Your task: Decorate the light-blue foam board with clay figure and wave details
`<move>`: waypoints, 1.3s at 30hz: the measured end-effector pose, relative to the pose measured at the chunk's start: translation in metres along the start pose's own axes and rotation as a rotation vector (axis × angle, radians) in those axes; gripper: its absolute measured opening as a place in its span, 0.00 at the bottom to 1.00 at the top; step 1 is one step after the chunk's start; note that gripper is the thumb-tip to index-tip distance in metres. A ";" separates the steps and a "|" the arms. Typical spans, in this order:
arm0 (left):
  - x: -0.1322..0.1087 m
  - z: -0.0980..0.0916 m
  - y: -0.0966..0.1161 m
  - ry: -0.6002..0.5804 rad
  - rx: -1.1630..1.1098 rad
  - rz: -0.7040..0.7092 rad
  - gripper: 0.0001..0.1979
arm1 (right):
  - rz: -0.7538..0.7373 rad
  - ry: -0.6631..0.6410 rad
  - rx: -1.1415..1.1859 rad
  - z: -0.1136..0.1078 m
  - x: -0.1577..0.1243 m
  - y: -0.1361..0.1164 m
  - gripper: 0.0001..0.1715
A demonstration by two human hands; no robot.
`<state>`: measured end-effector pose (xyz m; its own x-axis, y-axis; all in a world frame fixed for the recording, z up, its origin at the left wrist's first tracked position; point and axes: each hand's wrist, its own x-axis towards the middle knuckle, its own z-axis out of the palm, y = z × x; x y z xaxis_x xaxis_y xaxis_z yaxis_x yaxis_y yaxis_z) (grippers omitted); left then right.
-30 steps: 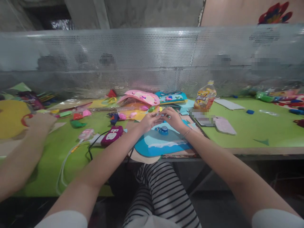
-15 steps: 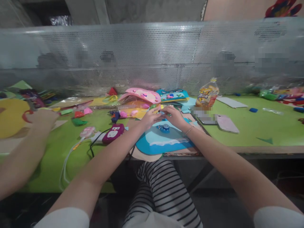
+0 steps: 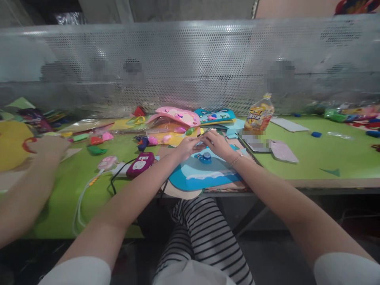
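My left hand point(image 3: 187, 148) and my right hand point(image 3: 219, 145) meet at the fingertips above the far part of a blue craft sheet point(image 3: 179, 180). The fingers of both are bent and closed together; whatever lies between them is too small and hidden to make out. Just below my hands, a small blue clay shape with a round coil point(image 3: 206, 157), rather like a snail, lies on the sheet. A white wavy strip point(image 3: 208, 175) runs across the sheet's near part. Beige material point(image 3: 185, 192) shows under its near left edge.
To the left are a purple device with cables point(image 3: 141, 164) and coloured clay pieces point(image 3: 96, 150). Behind lie pink point(image 3: 178, 114) and blue point(image 3: 216, 116) decorated pieces. A snack bag point(image 3: 259, 114) and pink phone-shaped item point(image 3: 284, 151) are right. Another person's hand point(image 3: 53, 146) holds red-handled scissors.
My fingertips have drawn a little closer together over the sheet. The whole view has shifted slightly; the blue clay shape stays where it was on the sheet.
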<state>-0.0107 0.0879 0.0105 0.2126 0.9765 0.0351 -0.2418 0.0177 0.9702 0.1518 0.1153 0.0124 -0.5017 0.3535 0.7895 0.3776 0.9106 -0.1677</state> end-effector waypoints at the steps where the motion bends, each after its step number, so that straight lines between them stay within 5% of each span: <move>1: -0.001 0.001 0.001 0.002 0.002 0.001 0.13 | 0.028 0.009 -0.005 0.000 0.000 0.000 0.12; 10: -0.007 0.004 0.003 -0.026 0.061 0.041 0.15 | 0.318 -0.181 0.117 -0.004 0.000 0.000 0.29; 16: -0.003 0.004 0.000 0.041 0.140 0.062 0.15 | 0.288 -0.205 0.161 0.004 -0.002 -0.004 0.24; 19: -0.003 0.004 0.003 0.057 0.064 0.132 0.10 | 0.357 -0.098 0.239 0.002 0.000 0.002 0.23; 24: -0.003 0.001 0.011 0.127 -0.087 0.236 0.08 | 0.641 0.468 0.556 -0.010 0.007 0.032 0.17; 27: -0.002 -0.001 0.014 0.129 -0.157 0.198 0.08 | 0.796 0.638 0.768 -0.013 0.008 0.047 0.10; 32: -0.002 0.001 0.014 0.134 -0.162 0.122 0.02 | 0.934 0.575 0.979 -0.004 0.006 0.045 0.02; 39: -0.004 0.003 0.010 0.154 -0.065 0.108 0.08 | 0.970 0.419 1.122 -0.003 0.002 0.040 0.18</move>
<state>-0.0116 0.0832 0.0205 0.0357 0.9947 0.0967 -0.3173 -0.0804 0.9449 0.1681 0.1522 0.0090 -0.0976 0.9770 0.1896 -0.4381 0.1289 -0.8896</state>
